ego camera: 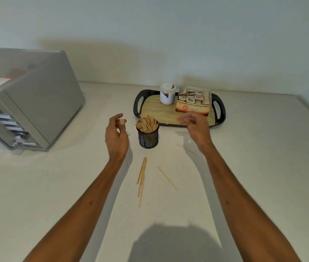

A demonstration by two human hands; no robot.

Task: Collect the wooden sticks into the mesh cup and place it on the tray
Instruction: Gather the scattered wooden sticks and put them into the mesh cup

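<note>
A black mesh cup (148,138) stands upright on the white counter, packed with wooden sticks (147,123). It sits just in front of the black-rimmed tray (150,108) with a wood-look floor. Several loose wooden sticks (142,178) lie on the counter nearer to me, and a single stick (166,178) lies to their right. A pale stick (179,145) lies by my right wrist. My left hand (116,136) hovers left of the cup, fingers apart and empty. My right hand (194,125) hovers right of the cup over the tray's front edge, fingers loosely spread, holding nothing.
On the tray stand a white lidded jar (167,93) and an open box of tea bags (194,102). A silver microwave (27,99) fills the left of the counter. A wall runs behind the counter.
</note>
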